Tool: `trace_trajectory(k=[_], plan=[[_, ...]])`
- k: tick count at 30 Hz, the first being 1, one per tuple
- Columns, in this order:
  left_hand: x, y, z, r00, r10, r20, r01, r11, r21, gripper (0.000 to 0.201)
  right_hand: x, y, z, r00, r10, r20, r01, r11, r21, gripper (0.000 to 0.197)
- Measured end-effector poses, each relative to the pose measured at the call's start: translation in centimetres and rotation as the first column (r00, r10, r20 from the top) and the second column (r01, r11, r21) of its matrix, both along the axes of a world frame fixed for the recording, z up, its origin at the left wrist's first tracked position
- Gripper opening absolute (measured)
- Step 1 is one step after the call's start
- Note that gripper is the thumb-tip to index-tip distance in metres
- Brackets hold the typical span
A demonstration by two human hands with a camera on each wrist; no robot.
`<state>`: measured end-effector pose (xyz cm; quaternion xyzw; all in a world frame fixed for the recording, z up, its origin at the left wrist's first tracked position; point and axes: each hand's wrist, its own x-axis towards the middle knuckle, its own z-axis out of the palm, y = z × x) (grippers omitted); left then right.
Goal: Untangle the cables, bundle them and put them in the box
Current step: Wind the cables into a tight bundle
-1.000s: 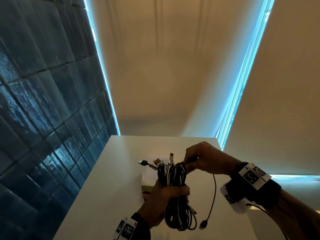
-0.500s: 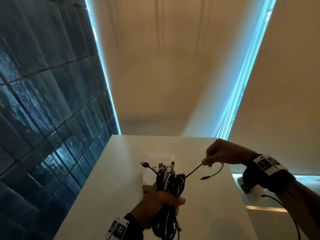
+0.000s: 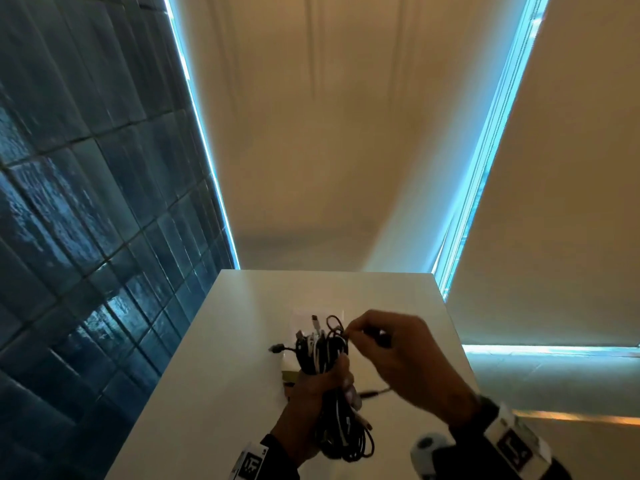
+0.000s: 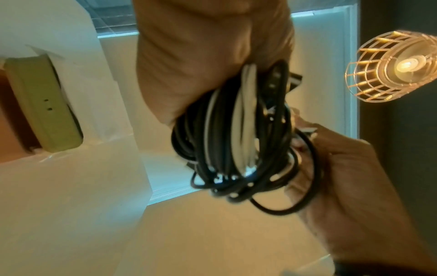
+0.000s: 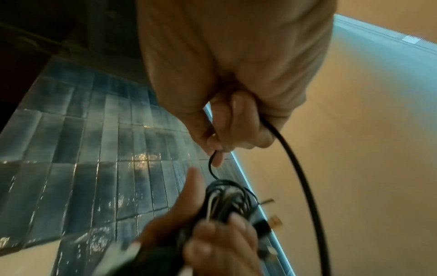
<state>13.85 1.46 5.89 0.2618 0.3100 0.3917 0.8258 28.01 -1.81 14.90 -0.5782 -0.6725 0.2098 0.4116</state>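
Observation:
My left hand (image 3: 322, 386) grips a thick bundle of black and white cables (image 3: 320, 355) upright above the white table (image 3: 214, 393); the same cable bundle (image 4: 236, 142) fills the left wrist view and appears low in the right wrist view as the bundle (image 5: 227, 199). My right hand (image 3: 377, 337) pinches one thin black cable (image 5: 298, 168) right at the bundle's top. Its loose plug end (image 3: 372, 393) hangs below my right hand. Several plugs (image 3: 315, 320) stick out of the top. A box (image 4: 45, 112) with an olive-green side lies on the table behind the bundle, mostly hidden in the head view.
A dark blue tiled wall (image 3: 86, 220) runs along the table's left edge. Beige roller blinds (image 3: 311, 133) hang behind and to the right. A caged lamp (image 4: 397, 67) shows in the left wrist view. The table's right edge (image 3: 457, 341) is close to my right hand.
My right hand, which had pulled the thin black cable out to the right, has come back left to the top of the bundle. The left hand keeps its grip.

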Motion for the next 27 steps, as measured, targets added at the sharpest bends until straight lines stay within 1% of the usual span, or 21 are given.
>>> trace_trajectory(k=[3,5,7,9,11,13,15,18,20,22,24,25,26,27], plan=[[-0.4,0.6,-0.1,0.998,0.050,0.037,-0.050,0.999,0.014,0.062,-0.8,-0.8,-1.8,0.999,-0.045,-0.027,0.044,0.998,-0.044,0.012],[-0.7,0.8,0.3,0.996,0.083,0.038,-0.086,0.993,0.075,0.059,-1.6,-1.5,-2.3,0.999,-0.025,-0.046,0.020,0.995,-0.096,0.014],[-0.7,0.7,0.9,0.993,0.114,0.016,-0.116,0.982,0.153,0.047,-2.6,-2.3,-2.5,0.999,0.025,-0.026,-0.028,0.994,-0.105,0.018],[-0.5,0.7,1.1,0.987,0.150,-0.056,-0.135,0.969,0.208,0.031,-3.1,-2.9,-2.5,0.997,0.064,-0.035,-0.068,0.993,-0.098,0.019],[-0.4,0.7,1.1,0.965,0.224,-0.138,-0.187,0.953,0.238,0.019,-3.2,-3.0,-2.3,0.994,0.104,-0.034,-0.107,0.989,-0.106,0.015],[-0.5,1.0,1.1,0.939,0.290,-0.183,-0.241,0.938,0.250,0.017,-3.0,-3.4,-2.1,0.991,0.123,-0.053,-0.128,0.986,-0.108,0.010],[-0.7,1.5,1.3,0.930,0.332,-0.156,-0.293,0.928,0.229,0.019,-2.6,-4.0,-2.2,0.979,0.125,-0.161,-0.145,0.982,-0.124,0.008],[-1.2,2.6,1.8,0.916,0.399,-0.047,-0.388,0.908,0.161,0.019,-1.9,-5.1,-3.3,0.931,0.076,-0.358,-0.149,0.972,-0.182,0.019],[-1.2,3.1,2.0,0.906,0.423,-0.012,-0.415,0.893,0.174,0.020,-1.5,-5.6,-4.8,0.869,0.012,-0.494,-0.155,0.956,-0.250,0.030],[-0.9,3.1,2.2,0.904,0.428,-0.005,-0.418,0.884,0.208,0.022,-1.3,-6.0,-5.8,0.791,0.002,-0.612,-0.220,0.934,-0.281,0.038],[-0.7,3.2,2.2,0.903,0.430,0.002,-0.420,0.881,0.218,0.021,-0.7,-6.3,-5.7,0.764,0.071,-0.641,-0.319,0.905,-0.280,0.037],[-0.7,3.3,2.3,0.903,0.429,0.011,-0.422,0.882,0.210,0.021,-0.3,-6.3,-5.6,0.757,0.138,-0.639,-0.394,0.876,-0.277,0.034],[-0.8,3.4,2.3,0.904,0.428,0.026,-0.424,0.885,0.194,0.022,0.1,-6.3,-5.4,0.749,0.199,-0.631,-0.472,0.830,-0.298,0.037],[-0.9,3.5,2.5,0.905,0.422,0.045,-0.423,0.889,0.175,0.024,0.7,-6.1,-5.6,0.745,0.229,-0.627,-0.525,0.780,-0.340,0.046]])
